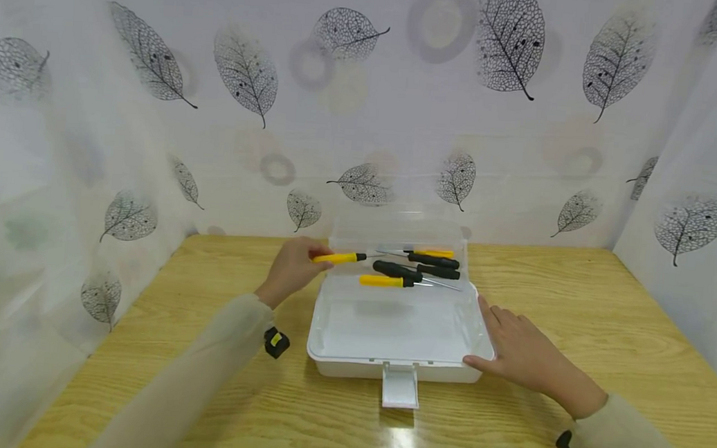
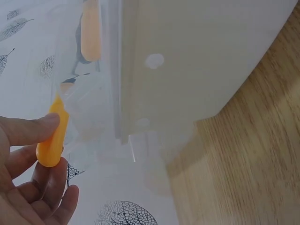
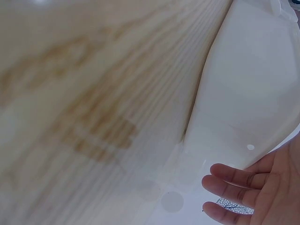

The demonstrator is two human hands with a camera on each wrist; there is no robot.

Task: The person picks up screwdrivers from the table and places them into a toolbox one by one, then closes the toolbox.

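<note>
A white plastic box stands on the table with its translucent lid tipped back. My left hand pinches a screwdriver by its yellow handle at the lid's left side, the shaft pointing right over the lid. In the left wrist view, thumb and fingers hold the rounded end of that yellow handle. Several more screwdrivers lie in the lid, among them a yellow-handled one and a black-handled one. My right hand rests against the box's right side, fingers extended and thumb at the front corner.
The box's white latch hangs down at the front. The wooden table extends around the box, and a leaf-patterned white sheet rises behind and at both sides. Black wrist gear shows under the left sleeve.
</note>
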